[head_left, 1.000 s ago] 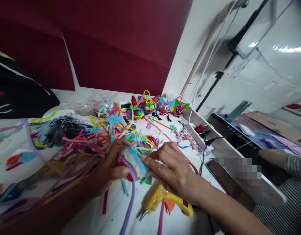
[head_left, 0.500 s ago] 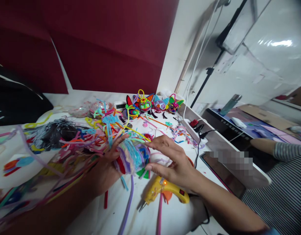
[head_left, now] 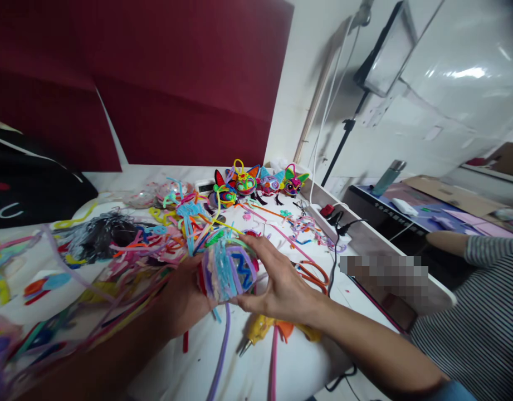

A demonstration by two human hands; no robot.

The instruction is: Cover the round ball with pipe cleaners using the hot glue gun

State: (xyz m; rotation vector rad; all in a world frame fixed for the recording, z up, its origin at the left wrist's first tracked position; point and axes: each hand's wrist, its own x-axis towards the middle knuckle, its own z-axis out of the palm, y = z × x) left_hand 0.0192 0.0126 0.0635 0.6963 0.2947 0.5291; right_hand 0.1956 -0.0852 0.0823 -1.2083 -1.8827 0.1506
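Observation:
Between my two hands is a round ball covered in pipe cleaners (head_left: 225,272), striped purple, light blue, cream and red, with a dark blue zigzag on its right side. My left hand (head_left: 188,298) grips its left side, the fingers mostly hidden behind it. With thumb below and fingers above, my right hand (head_left: 277,284) clasps the right side. A yellow hot glue gun (head_left: 260,329) lies on the table under my right hand, its nozzle toward the lower left. Purple (head_left: 221,351) and pink pipe cleaners (head_left: 274,362) stretch toward the near edge.
Several finished pipe-cleaner ornaments with ears (head_left: 245,184) stand at the back. Loose pipe cleaners (head_left: 143,242) and black tassels (head_left: 106,231) crowd the left. A power strip (head_left: 329,225) with cables runs along the right barrier (head_left: 390,262). A person in a striped sleeve (head_left: 490,259) is beyond it.
The ball has turned so its blue zigzag side shows more. My right hand has moved left and closed onto the ball; before, its fingers were more loosely spread at the side.

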